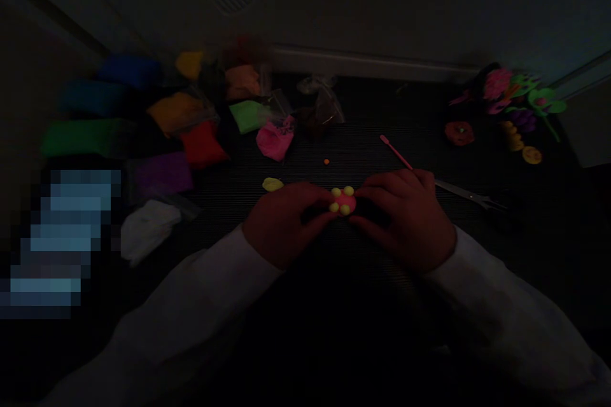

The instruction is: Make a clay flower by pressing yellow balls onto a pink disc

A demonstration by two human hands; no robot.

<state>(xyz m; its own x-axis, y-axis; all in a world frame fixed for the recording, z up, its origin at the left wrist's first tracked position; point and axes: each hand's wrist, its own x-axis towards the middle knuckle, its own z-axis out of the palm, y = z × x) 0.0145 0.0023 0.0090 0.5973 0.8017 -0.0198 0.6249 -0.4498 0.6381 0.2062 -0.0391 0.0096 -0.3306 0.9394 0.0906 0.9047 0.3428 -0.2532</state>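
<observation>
Between my two hands is a small pink clay piece (345, 202) with several pale yellow clay balls (349, 191) on it. My left hand (291, 219) pinches it from the left with thumb and fingers. On the other side, the fingers and thumb of my right hand (405, 213) close on its right edge. A flattened yellow clay piece (273, 184) lies just beyond my left hand. A tiny orange clay ball (326, 161) rests farther up the table. The pink modelling tool (396, 152) lies beyond my right hand, its lower end near my knuckles.
Bags of coloured clay, such as the purple one (165, 173) and the red one (204, 144), spread over the left. A pixelated bright screen (62, 241) is at far left. Scissors (470, 196) lie right of my right hand. Clay flowers (499, 84) sit at the back right.
</observation>
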